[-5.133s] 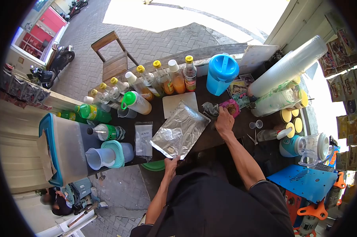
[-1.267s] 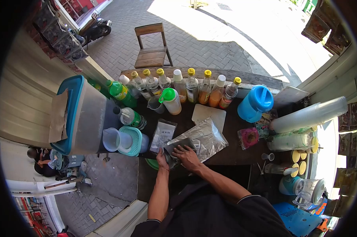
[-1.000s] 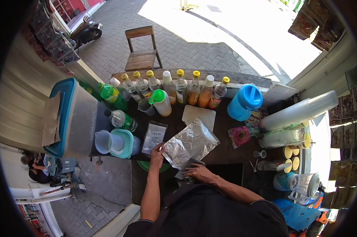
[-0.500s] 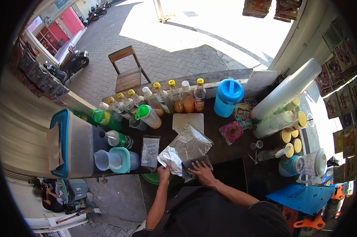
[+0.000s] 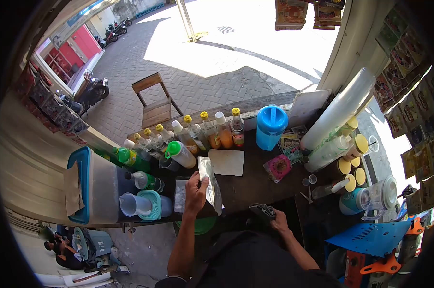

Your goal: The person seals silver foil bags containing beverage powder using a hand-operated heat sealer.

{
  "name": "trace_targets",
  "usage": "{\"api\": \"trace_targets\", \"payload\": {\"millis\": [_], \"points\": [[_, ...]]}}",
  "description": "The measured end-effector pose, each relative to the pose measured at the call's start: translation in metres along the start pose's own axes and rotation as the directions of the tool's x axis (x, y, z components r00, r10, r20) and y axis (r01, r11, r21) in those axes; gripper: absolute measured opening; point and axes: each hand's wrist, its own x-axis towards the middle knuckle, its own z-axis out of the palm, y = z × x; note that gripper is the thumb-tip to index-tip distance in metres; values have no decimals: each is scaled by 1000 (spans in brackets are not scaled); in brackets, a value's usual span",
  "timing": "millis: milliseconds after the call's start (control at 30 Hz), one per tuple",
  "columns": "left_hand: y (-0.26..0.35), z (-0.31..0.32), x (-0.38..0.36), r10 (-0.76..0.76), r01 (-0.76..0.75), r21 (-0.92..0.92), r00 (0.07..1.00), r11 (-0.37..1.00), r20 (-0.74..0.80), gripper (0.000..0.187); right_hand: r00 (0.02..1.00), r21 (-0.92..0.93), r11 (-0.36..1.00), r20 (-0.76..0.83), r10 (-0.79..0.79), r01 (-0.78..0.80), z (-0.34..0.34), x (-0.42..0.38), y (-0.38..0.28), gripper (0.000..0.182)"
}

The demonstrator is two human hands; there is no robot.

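Note:
My left hand is closed on a silvery foil packet, holding it raised near the middle of the counter. Its lower end hangs down to the right of my fingers. To the right and lower, my right hand grips a crumpled dark grey cloth over the dark opening at the counter's near edge. A clear plastic packet lies just left of my left hand. Behind the foil is a flat white board.
Bottles line the counter's far edge beside a blue jug. Stacked plastic cups and jars stand right. A large tub is left. A seated person is beyond it.
The foil packet has been lifted off the counter and now stands narrower in my left hand. My right hand has moved right and down with the grey cloth. The camera view has shifted slightly.

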Motion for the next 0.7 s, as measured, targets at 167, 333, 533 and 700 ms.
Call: {"api": "trace_targets", "payload": {"millis": [167, 333, 533, 700], "points": [[65, 2, 41, -40, -160, 491, 928, 856, 371, 21, 986, -60, 994, -144, 83, -93, -1, -22, 34, 36], [104, -21, 74, -92, -514, 763, 803, 393, 589, 16, 958, -9, 990, -252, 134, -141, 6, -35, 37, 32], [97, -16, 117, 243, -671, 374, 639, 641, 730, 9, 924, 22, 996, -372, 90, -88, 3, -39, 40, 27], [64, 24, 65, 478, -751, 524, 660, 402, 579, 15, 888, 23, 996, -452, 89, -88, 1, -42, 51, 32]]}}
